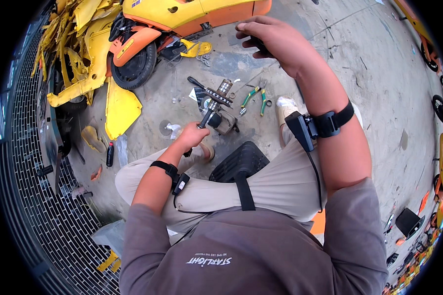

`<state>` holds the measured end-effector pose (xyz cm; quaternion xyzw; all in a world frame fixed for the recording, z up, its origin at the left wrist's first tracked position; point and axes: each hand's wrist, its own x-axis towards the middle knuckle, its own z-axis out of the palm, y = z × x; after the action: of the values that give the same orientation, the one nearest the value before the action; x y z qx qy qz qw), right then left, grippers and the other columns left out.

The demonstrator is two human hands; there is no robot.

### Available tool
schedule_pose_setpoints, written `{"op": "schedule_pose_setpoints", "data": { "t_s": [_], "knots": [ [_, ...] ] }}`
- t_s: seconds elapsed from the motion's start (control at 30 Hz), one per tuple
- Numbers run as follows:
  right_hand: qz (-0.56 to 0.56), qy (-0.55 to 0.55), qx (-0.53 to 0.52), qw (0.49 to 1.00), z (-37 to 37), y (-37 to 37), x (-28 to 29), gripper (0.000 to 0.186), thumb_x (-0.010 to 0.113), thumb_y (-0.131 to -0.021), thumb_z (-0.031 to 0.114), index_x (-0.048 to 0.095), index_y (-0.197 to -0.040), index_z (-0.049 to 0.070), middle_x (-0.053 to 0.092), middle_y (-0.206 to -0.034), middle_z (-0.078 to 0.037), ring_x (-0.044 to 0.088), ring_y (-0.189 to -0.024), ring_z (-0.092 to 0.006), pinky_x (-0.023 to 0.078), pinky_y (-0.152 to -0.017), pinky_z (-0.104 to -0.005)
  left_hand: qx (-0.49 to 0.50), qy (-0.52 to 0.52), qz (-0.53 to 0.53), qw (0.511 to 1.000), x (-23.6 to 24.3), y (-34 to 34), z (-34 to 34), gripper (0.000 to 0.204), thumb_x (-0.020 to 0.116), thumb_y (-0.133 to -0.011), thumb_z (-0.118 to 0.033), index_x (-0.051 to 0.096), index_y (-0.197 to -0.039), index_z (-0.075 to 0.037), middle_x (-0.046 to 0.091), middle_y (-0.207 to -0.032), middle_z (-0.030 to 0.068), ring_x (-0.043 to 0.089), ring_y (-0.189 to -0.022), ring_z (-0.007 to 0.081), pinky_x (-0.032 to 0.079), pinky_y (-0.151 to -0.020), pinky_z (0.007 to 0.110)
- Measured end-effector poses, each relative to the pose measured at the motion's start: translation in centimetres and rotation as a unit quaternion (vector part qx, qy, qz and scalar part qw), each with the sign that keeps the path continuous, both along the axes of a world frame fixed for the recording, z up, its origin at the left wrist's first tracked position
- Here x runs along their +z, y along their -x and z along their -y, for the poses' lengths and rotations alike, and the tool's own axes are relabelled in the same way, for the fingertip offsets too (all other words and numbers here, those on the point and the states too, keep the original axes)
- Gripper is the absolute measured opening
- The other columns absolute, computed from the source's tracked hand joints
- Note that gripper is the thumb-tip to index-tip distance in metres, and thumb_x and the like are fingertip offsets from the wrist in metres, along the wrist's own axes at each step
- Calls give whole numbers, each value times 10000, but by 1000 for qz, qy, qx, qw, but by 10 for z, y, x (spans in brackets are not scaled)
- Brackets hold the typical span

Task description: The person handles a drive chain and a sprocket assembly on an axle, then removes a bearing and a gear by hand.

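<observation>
My left hand (194, 134) is closed around the dark lower end of a metal shaft assembly (214, 105). It has a ringed silver cylinder at its far end and a flat, perforated bar across its middle. A black-handled lever (196, 82) sticks out to its left. Just beyond my left hand, the assembly leans by a grey and black metal part (226, 123) on the floor. My right hand (263, 40) is raised at the upper right, apart from the assembly, with its fingers curled round something dark that I cannot make out. Green-and-yellow-handled pliers (264, 102) lie right of the assembly.
A yellow and orange scooter (182, 17) with a black wheel (135, 68) stands beyond. Broken yellow panels (83, 44) pile up at far left. A black-handled tool (110, 154) lies near my left knee. A black ribbed pad (239, 161) is between my legs. More scooters line the right.
</observation>
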<state>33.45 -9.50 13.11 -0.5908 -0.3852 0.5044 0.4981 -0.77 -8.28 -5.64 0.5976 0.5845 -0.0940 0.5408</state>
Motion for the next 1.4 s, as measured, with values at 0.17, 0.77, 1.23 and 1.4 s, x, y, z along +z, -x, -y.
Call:
{"op": "schedule_pose_setpoints", "data": {
  "t_s": [0.17,0.77,1.23,1.4],
  "knots": [
    [13,6,15,1000,0,5,1,338,635,-950,372,680,-1144,98,689,-1092,-20,631,-988,-121,483,-780,-275,-60,-15,-26,998,-5,-3,2,250,672,-784,-240,639,-862,-5,607,-682,52,563,-577,156,438,-532,328],
    [34,11,45,998,-9,17,-6,353,616,-960,388,681,-1166,109,681,-1063,-12,626,-1002,-119,486,-802,-299,-118,-43,-24,992,-40,4,12,416,704,-746,-257,671,-953,102,691,-819,185,678,-769,243,528,-736,378],
    [-356,12,78,931,-11,25,1,710,396,-1015,610,549,-1318,-13,672,-1210,-211,694,-1072,-332,598,-823,-447,-125,-60,-30,990,-60,5,2,453,717,-741,-304,703,-1028,46,724,-900,191,703,-845,283,538,-793,384],
    [-376,5,82,923,-12,25,-1,741,372,-1019,615,517,-1347,-33,653,-1229,-242,687,-1080,-360,605,-823,-478,-105,-6,-40,994,-47,-4,2,451,710,-773,-295,693,-1061,51,723,-908,174,695,-861,265,530,-805,372]
  ]
}}
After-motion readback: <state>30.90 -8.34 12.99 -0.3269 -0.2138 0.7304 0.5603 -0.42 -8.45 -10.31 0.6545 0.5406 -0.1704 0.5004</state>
